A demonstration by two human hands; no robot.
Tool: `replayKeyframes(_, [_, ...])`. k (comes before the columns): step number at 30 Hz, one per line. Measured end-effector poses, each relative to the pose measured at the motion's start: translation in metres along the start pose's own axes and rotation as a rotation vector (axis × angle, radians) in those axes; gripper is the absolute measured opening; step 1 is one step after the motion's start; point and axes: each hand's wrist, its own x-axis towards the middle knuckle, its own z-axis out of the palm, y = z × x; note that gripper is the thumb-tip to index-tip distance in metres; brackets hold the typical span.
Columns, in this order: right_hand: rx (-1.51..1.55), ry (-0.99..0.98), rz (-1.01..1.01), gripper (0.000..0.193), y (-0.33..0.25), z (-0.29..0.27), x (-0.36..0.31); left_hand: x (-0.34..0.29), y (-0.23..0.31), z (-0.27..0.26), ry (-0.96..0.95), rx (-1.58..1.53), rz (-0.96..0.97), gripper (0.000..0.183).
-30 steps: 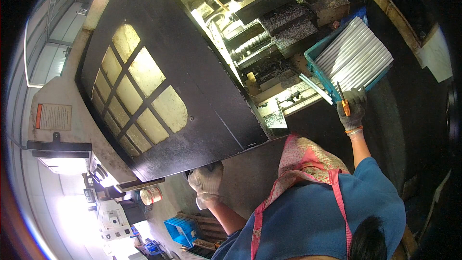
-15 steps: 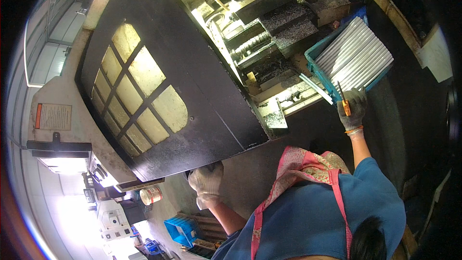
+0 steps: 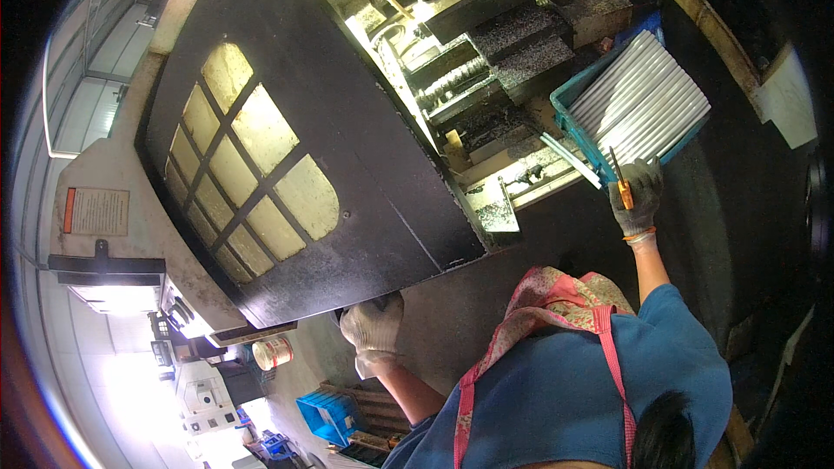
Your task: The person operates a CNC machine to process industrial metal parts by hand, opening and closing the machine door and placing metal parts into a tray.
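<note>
My left hand (image 3: 372, 326), in a pale work glove, is closed at the lower edge of the dark machine door (image 3: 391, 165), on what looks like its handle; the door partly hides the fingers. My right hand (image 3: 641, 198), in a grey glove with an orange band at the wrist, is wrapped round a screwdriver (image 3: 625, 194) with an orange handle and a thin dark shaft pointing up. That hand is at the near side of a teal crate (image 3: 580, 135) filled with silvery metal bars (image 3: 643, 95). Lighter strips (image 3: 571, 161) lean beside the crate.
Beyond the door edge is the lit machine interior (image 3: 452, 87), with chip-covered slides and hoses. A small metal plate (image 3: 497, 208) sits at its near corner. On the floor at lower left are a white bucket (image 3: 273, 353), a blue crate (image 3: 328, 418) and a wooden pallet (image 3: 382, 412).
Both hands keep their places, and the door and the crate have not moved. Only the apron and upper body shift slightly.
</note>
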Motion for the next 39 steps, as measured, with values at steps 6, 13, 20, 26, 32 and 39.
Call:
replayKeyframes(6, [-0.015, -0.010, -0.025, 0.027, 0.002, 0.000, -0.001, -0.001, 0.003, -0.004, -0.007, -0.026, -0.004, 0.032])
replayKeyframes(13, [-0.013, -0.025, -0.025, 0.028, 0.005, 0.003, -0.005, 0.001, 0.000, 0.000, 0.014, -0.013, 0.027, 0.030])
replayKeyframes(20, [-0.039, -0.092, -0.045, 0.048, 0.014, 0.010, -0.018, -0.001, -0.003, 0.001, -0.029, 0.003, -0.004, 0.031])
replayKeyframes(26, [-0.021, -0.003, -0.031, 0.030, 0.006, 0.005, -0.007, 0.001, 0.001, -0.001, 0.011, -0.006, 0.052, 0.031])
replayKeyframes(32, [-0.025, -0.012, -0.021, 0.031, 0.002, 0.002, -0.002, -0.001, 0.002, -0.003, -0.018, -0.015, 0.002, 0.031])
replayKeyframes(39, [-0.024, 0.006, -0.022, 0.031, -0.001, -0.002, 0.002, -0.001, -0.001, -0.001, -0.030, -0.001, 0.015, 0.029])
